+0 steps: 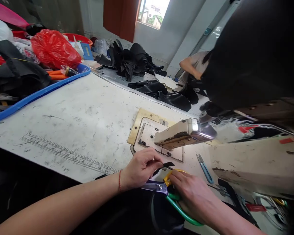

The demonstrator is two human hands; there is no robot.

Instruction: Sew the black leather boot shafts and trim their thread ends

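My left hand (142,165), with a red string at the wrist, pinches a small black strip (168,164) whose free end points right, close to my right fingertips. My right hand (192,191) is closed around scissors (161,187) with one yellow and one green handle. The blades point left and pass beneath my left hand, which partly hides them. Black material (137,212) hangs over my lap below both hands. Just beyond them stands the sewing machine post (177,132) on its bed plate. Whether the right fingertips also touch the strip is unclear.
Blue thread snips (205,169) lie right of my right hand, beside the machine body (257,163). A ruler scale marks the white table (88,111). At left, a blue tray (46,91) holds a red bag. Black pieces (134,60) pile up behind; another person's arm (189,68) shows there.
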